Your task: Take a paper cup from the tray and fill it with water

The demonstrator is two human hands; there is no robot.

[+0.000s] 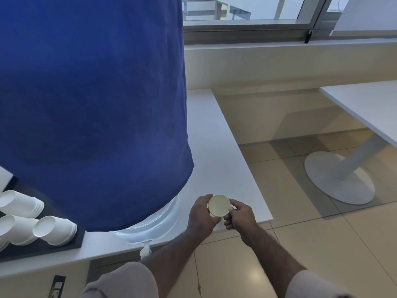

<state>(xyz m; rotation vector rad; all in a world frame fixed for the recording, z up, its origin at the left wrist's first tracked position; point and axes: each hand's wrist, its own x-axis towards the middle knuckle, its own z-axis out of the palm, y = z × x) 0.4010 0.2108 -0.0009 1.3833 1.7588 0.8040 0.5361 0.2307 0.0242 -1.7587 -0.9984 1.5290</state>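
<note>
**Cup in 2 hands, tap waiting below**

The pale sleeves (120, 280) sit nearest the lens, forearms reaching out from them. Both hands grasp 1 paper cup (218, 205) to the right of the blue-covered water bottle (90, 108), above the white bench (225, 168). The left hand (200, 216) wraps the cup's wall; the right hand (239, 216) pinches its other side with curled fingers.

The cup's round end faces the camera, so its long axis runs roughly along the line of sight; whether that disc is the mouth or the base I cannot tell.

The step in hand looks like readying the cup for filling. Done well, it means a light grip that does not crush the thin wall, then carrying the cup mouth-up beneath the tap (145, 250), at the bottle's foot on the bench edge. Spare cups (53, 230) lie sideways on the dark tray (43, 248), left of the bottle.
</note>
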